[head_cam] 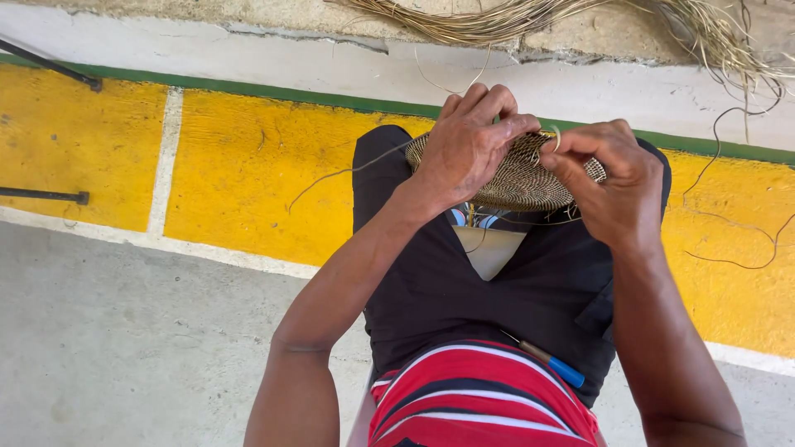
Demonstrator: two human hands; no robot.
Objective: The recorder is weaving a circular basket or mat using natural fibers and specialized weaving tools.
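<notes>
Person seated, head view straight down onto the lap. Left hand (468, 145) lies over the left part of a round woven basket disc (522, 178), fingers curled down and closed over its rim, thumb side hidden under the hand. Right hand (609, 178) sits at the disc's right edge, fingers bent and pinched shut on a thin pale fibre strand (556, 136) that loops up just above the rim; the same hand also touches the disc edge. Disc is held above the knees, tilted slightly, between both hands, dark and tan coiled weave. A long loose strand (344, 172) trails out left from under the left hand, over the yellow painted floor strip (248, 165). Black shorts (431, 290) cover the lap; red striped shirt (480, 401) at the bottom edge. A blue-handled tool (551, 362) lies on the right thigh, near the shirt, well apart from both hands. Bundle of dry straw fibres (530, 21) lies along the top by the wall, stray strands (737, 240) on the yellow paint at right. Grey concrete floor (124, 348) at lower left.
</notes>
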